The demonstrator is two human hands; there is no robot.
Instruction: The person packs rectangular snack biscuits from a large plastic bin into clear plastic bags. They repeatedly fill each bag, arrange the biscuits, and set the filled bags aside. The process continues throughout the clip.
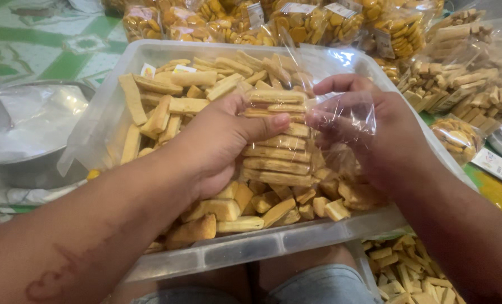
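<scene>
Fingers of my left hand (pixel 223 141) curl around a stack of rectangular biscuits (pixel 276 143), thumb pressed on its top, over the clear plastic tub (pixel 251 247) on my lap. My right hand (pixel 369 138) pinches the mouth of a clear bag (pixel 341 115) beside the stack; the film blurs those fingertips, so I cannot tell how wide the bag is open. Packed biscuit bags (pixel 459 84) at far right run out of frame, and a metal bowl (pixel 31 135) sits at left.
</scene>
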